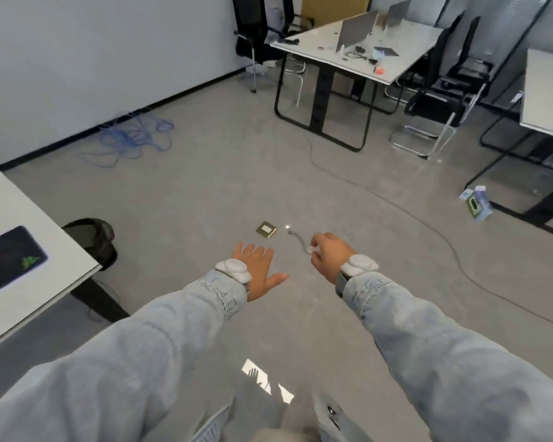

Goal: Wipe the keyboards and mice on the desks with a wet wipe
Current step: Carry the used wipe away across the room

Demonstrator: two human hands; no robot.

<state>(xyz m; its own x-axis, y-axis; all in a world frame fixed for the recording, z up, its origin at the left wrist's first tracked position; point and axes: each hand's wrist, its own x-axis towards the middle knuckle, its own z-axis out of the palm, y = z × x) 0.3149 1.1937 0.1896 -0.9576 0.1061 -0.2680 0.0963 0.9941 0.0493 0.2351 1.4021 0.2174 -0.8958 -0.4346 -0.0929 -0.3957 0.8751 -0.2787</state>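
The left hand (258, 268) is held out flat over the grey floor (205, 186), with the fingers straight and spread and the thumb pointing toward the right hand; nothing is held or touched by it. The right hand (329, 254) is curled, and a small white thing, probably the wet wipe (313, 249), is pinched between the thumb and the fingertips. Only a small part of the wipe is seen, so its long axis and direction cannot be told.

Just beyond the fingers of the left hand a small square floor plate (266, 230) is seen. Far to the left of the left hand, the corner of a white bench (61, 256) is seen, and a dark mouse pad (10, 255) with a green logo lies on it. Far ahead of the right hand another bench (358, 43) stands, with small blurred items on it and black chairs (441, 97) beside it.
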